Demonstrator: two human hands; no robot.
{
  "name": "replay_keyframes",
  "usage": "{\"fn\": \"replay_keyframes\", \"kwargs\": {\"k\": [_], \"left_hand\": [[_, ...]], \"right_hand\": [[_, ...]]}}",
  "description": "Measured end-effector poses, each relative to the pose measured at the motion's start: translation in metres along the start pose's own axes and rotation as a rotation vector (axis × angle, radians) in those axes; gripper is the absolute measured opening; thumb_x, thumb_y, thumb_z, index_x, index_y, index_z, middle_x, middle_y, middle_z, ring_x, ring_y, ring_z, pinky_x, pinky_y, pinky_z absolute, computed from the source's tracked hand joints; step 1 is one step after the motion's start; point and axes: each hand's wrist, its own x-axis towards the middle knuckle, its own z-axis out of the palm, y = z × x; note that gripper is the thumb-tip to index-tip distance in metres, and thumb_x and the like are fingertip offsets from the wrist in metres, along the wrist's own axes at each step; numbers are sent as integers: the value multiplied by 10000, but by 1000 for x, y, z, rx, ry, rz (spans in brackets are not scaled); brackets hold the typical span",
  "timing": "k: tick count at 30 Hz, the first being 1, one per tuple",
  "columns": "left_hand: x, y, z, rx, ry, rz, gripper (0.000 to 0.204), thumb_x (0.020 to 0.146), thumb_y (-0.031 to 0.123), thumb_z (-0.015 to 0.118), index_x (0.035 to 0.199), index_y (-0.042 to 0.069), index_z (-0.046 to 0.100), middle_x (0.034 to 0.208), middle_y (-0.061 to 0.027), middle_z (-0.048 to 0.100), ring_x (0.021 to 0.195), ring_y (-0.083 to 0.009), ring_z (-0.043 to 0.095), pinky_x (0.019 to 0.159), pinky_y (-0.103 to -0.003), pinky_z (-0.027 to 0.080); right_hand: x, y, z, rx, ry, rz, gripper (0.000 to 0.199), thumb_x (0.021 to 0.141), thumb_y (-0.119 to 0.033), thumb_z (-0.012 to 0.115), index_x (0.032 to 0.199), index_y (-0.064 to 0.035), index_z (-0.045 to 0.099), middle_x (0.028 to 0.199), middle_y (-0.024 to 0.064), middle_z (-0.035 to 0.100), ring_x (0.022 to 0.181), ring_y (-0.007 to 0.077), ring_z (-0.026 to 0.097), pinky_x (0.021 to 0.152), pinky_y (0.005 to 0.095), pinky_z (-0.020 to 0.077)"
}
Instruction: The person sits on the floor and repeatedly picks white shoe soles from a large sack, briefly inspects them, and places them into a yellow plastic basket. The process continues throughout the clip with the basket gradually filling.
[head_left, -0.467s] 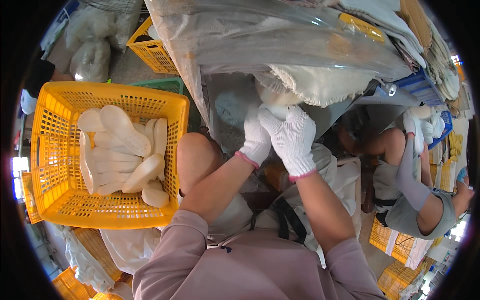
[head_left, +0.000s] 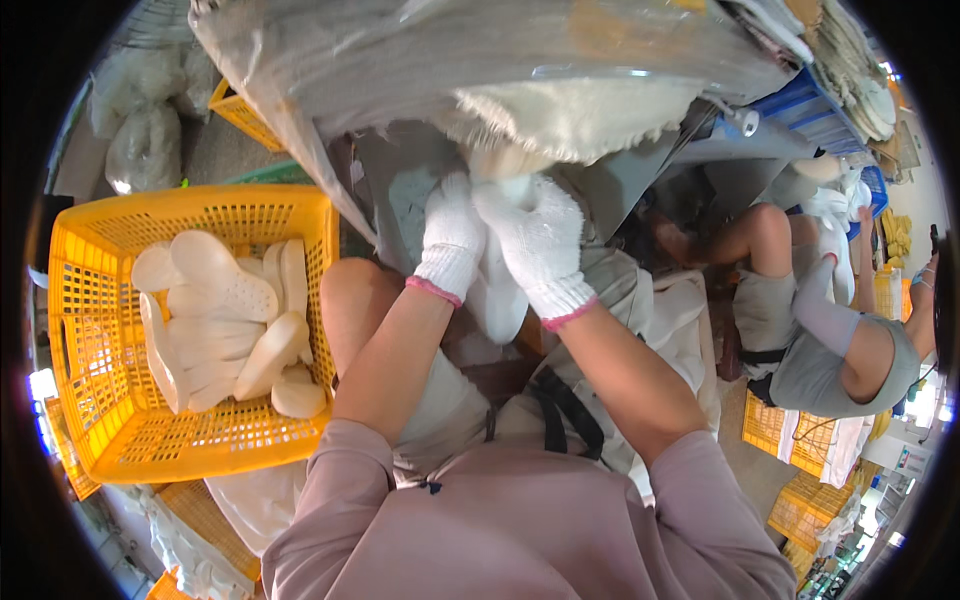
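Note:
My left hand (head_left: 452, 232) and my right hand (head_left: 537, 235), in white knit gloves with pink cuffs, are closed on a white shoe sole (head_left: 497, 300). The sole's near end hangs down between my wrists, while its far end is up by my fingertips, at a pale round wheel (head_left: 508, 163) that looks blurred. Whether the sole touches the wheel I cannot tell. A frayed cream cloth (head_left: 590, 115) hangs just over the wheel. On my left a yellow plastic basket (head_left: 190, 462) holds several similar white soles (head_left: 228, 280), one with small holes.
A hood draped in clear plastic (head_left: 420, 60) spans the space ahead. White pieces lie in a bin (head_left: 690, 345) by my right knee. Another person (head_left: 835, 340) sits at the right, gloved hands on white pieces. A blue crate (head_left: 810, 115) stands behind; plastic bags (head_left: 145, 150) are at far left.
The view has shifted, so most things sit further left. The sole, mostly hidden behind my hands before, now shows its long near end below them. My grip stays near the wheel.

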Motion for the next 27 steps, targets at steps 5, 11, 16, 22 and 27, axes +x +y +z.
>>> {"fn": "replay_keyframes", "kwargs": {"k": [5,11,16,22,27], "left_hand": [[-9,-9,26,-500,70,47,276,1045,255,593,1205,33,630,1112,-168,733,927,-298,744,880,-430,618],[-13,2,48,-1258,63,-416,293,1100,307,513,1180,56,642,1051,-121,729,931,-275,729,864,-403,602],[-5,4,33,-793,0,-281,231,1040,234,575,1093,15,626,974,-179,737,919,-318,744,812,-457,584],[5,13,12,-1641,-218,-695,424,1082,408,477,1168,45,678,1072,-120,745,953,-278,716,876,-413,590],[3,23,20,-2033,-248,-834,573,1056,613,408,1206,122,662,1134,-105,728,1044,-324,685,956,-482,548]], "right_hand": [[-8,7,-7,-215,93,-232,413,863,-340,877,1109,-35,746,936,130,788,826,238,781,781,364,608],[1,2,-11,-304,-45,-224,328,867,-263,876,1080,-29,790,944,124,816,836,218,789,786,352,608],[-6,7,-19,-119,-35,-376,426,866,-200,909,1206,-11,735,1033,127,794,916,179,762,825,343,606],[5,-34,-32,124,-498,258,452,839,-176,876,1212,11,703,1021,121,759,931,232,727,866,372,568],[-60,-72,-61,-630,-449,-85,426,838,-211,780,1209,-18,702,1045,222,731,953,419,718,840,478,578]]}}
